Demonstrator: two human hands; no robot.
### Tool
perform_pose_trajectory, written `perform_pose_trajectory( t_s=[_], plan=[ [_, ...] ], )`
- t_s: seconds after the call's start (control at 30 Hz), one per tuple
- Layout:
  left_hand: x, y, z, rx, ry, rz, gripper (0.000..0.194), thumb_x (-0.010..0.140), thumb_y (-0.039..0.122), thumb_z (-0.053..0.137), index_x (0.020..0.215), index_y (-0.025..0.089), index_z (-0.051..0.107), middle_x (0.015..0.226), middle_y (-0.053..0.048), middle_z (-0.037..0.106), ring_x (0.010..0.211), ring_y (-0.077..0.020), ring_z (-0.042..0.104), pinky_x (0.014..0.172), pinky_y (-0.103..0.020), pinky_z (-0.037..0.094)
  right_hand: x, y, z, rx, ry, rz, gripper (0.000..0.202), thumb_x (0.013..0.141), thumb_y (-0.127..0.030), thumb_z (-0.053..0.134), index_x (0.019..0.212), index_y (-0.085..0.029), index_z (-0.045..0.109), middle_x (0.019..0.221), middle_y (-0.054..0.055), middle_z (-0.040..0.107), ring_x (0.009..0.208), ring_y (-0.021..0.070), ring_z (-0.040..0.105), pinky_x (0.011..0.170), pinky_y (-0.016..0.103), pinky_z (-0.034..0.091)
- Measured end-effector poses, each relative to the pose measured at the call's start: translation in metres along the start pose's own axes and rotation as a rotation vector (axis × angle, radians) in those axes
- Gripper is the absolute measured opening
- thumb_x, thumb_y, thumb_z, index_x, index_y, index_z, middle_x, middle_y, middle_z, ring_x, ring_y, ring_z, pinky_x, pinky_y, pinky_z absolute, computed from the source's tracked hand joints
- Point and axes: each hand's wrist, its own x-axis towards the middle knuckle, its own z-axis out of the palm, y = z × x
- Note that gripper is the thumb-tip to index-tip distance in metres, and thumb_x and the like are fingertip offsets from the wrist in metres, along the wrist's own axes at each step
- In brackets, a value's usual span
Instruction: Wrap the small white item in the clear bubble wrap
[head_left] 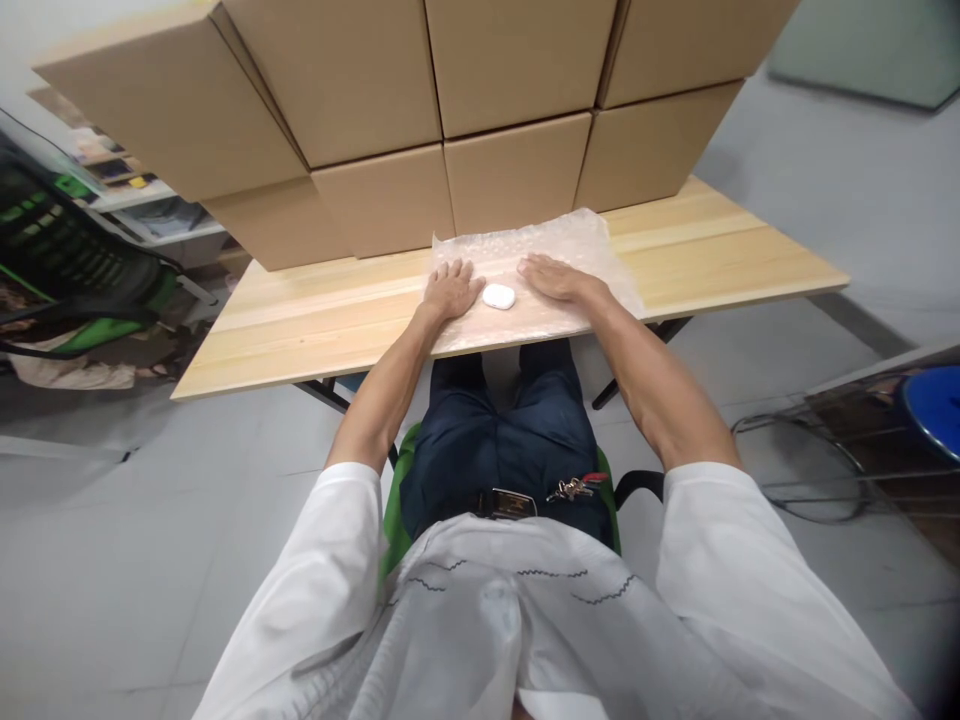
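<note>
A sheet of bubble wrap (525, 245) lies spread on the wooden table, reaching its front edge. On it, between my hands, rests a small white rounded case (499, 296), too plain to tell what kind. My left hand (452, 288) lies flat on the sheet's left part, fingers spread, just left of the case. Palm down on the right part is my right hand (553, 277), its fingers stretched out toward the left and a short gap from the case. Neither hand grips anything.
Large cardboard boxes (517, 65) are stacked two high along the back of the wooden table (322, 315). A black and green chair (82, 260) stands at the left. To the right are a blue stool (934, 410) and a loop of cable (795, 515) near the floor.
</note>
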Motion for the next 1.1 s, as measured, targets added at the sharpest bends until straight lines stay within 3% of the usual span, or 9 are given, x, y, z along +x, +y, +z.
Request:
perform_pose_trajectory(
  t_s=[0.07, 0.13, 0.3, 0.47, 0.57, 0.7, 0.87, 1.0, 1.1],
  plan=[
    [0.0, -0.001, 0.002, 0.001, 0.017, -0.009, 0.091, 0.131, 0.06, 0.029, 0.209, 0.013, 0.034, 0.221, -0.017, 0.027, 0.207, -0.0437, 0.024, 0.168, -0.06, 0.022, 0.0, 0.002, -0.001, -0.088, 0.012, 0.146, 0.092, 0.13, -0.058, 0.031, 0.203, -0.004, 0.044, 0.216, 0.023, 0.031, 0.205, 0.0382, 0.024, 0.168, 0.059, 0.018],
    [0.002, -0.003, 0.004, -0.009, 0.031, -0.004, 0.091, 0.131, 0.059, 0.03, 0.209, 0.012, 0.035, 0.22, -0.018, 0.028, 0.207, -0.0443, 0.025, 0.168, -0.061, 0.023, -0.001, 0.008, -0.003, -0.124, 0.034, 0.256, 0.094, 0.13, -0.057, 0.035, 0.206, -0.002, 0.036, 0.218, 0.024, 0.025, 0.206, 0.0372, 0.022, 0.168, 0.057, 0.018],
    [0.008, -0.009, 0.009, -0.045, 0.043, -0.019, 0.088, 0.131, 0.064, 0.033, 0.208, 0.022, 0.041, 0.221, -0.014, 0.029, 0.207, -0.0437, 0.025, 0.168, -0.065, 0.022, -0.005, 0.039, -0.013, -0.132, 0.065, 0.339, 0.096, 0.13, -0.063, 0.04, 0.208, -0.007, 0.033, 0.218, 0.024, 0.024, 0.206, 0.0386, 0.022, 0.167, 0.06, 0.02],
    [0.008, -0.009, 0.008, -0.041, 0.027, -0.047, 0.096, 0.13, 0.069, 0.033, 0.21, 0.016, 0.034, 0.221, -0.019, 0.024, 0.208, -0.0473, 0.02, 0.168, -0.066, 0.019, -0.012, 0.053, -0.018, -0.156, 0.093, 0.406, 0.098, 0.13, -0.061, 0.037, 0.206, 0.0, 0.031, 0.217, 0.029, 0.022, 0.205, 0.0437, 0.025, 0.167, 0.065, 0.019],
    [0.009, -0.011, 0.007, -0.036, 0.023, -0.067, 0.101, 0.129, 0.071, 0.033, 0.21, 0.011, 0.033, 0.221, -0.021, 0.023, 0.208, -0.0477, 0.018, 0.169, -0.063, 0.016, -0.013, 0.055, -0.018, -0.167, 0.09, 0.415, 0.101, 0.131, -0.062, 0.035, 0.206, 0.004, 0.028, 0.218, 0.03, 0.021, 0.205, 0.0435, 0.022, 0.167, 0.061, 0.017],
    [0.011, -0.019, 0.008, -0.028, 0.037, -0.077, 0.103, 0.129, 0.072, 0.035, 0.208, 0.007, 0.033, 0.22, -0.023, 0.025, 0.208, -0.0456, 0.02, 0.169, -0.06, 0.018, -0.013, 0.058, -0.017, -0.164, 0.104, 0.417, 0.099, 0.131, -0.061, 0.037, 0.207, 0.001, 0.029, 0.217, 0.03, 0.022, 0.205, 0.0448, 0.024, 0.166, 0.065, 0.021],
    [0.01, -0.027, 0.006, -0.003, 0.07, -0.077, 0.099, 0.127, 0.073, 0.036, 0.202, 0.008, 0.045, 0.214, -0.027, 0.039, 0.204, -0.0426, 0.034, 0.165, -0.058, 0.029, -0.019, 0.048, -0.021, -0.184, 0.097, 0.439, 0.098, 0.13, -0.06, 0.036, 0.205, 0.004, 0.031, 0.216, 0.032, 0.025, 0.205, 0.0438, 0.026, 0.166, 0.063, 0.022],
    [0.007, -0.029, 0.003, 0.032, 0.062, -0.083, 0.098, 0.128, 0.069, 0.034, 0.2, 0.004, 0.047, 0.209, -0.031, 0.047, 0.2, -0.0434, 0.041, 0.165, -0.059, 0.029, -0.021, 0.038, -0.024, -0.201, 0.095, 0.47, 0.098, 0.131, -0.059, 0.036, 0.204, 0.006, 0.034, 0.216, 0.033, 0.023, 0.205, 0.0453, 0.023, 0.167, 0.064, 0.019],
    [0.012, -0.024, 0.001, 0.043, 0.065, -0.054, 0.1, 0.129, 0.067, 0.034, 0.206, 0.003, 0.036, 0.214, -0.029, 0.04, 0.203, -0.0451, 0.034, 0.168, -0.06, 0.021, -0.011, 0.026, -0.022, -0.186, 0.177, 0.324, 0.098, 0.132, -0.066, 0.032, 0.204, -0.001, 0.04, 0.217, 0.029, 0.026, 0.205, 0.0475, 0.022, 0.167, 0.07, 0.019]
  ],
)
